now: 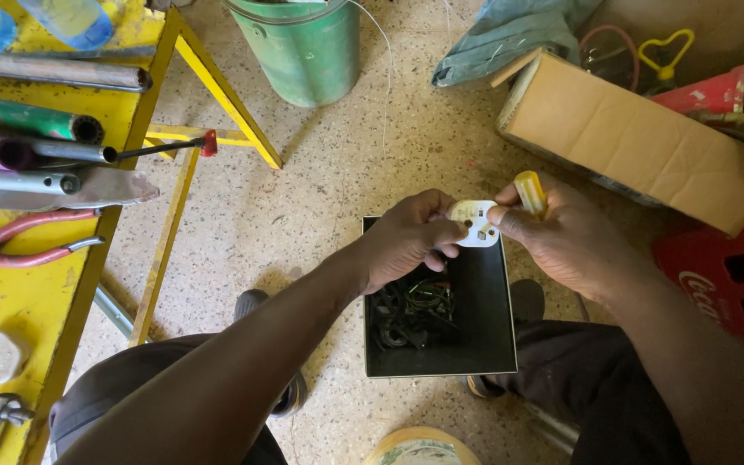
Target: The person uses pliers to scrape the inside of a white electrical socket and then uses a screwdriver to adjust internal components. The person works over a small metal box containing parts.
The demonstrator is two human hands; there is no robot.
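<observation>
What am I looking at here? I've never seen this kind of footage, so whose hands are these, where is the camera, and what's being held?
There is no machine: one camera sits on a person's head and looks down at their own bare hands, with their knees below. The left hand grips a small white electrical plug. The right hand touches the same plug and holds a yellow-handled tool, probably a screwdriver; its tip is hidden. Under the hands, on the speckled floor, stands an open black box with dark wires inside. To the left is a yellow workbench carrying metal pipes and red-handled pliers. Further off are a green bucket, a cardboard box and a red crate.
</observation>
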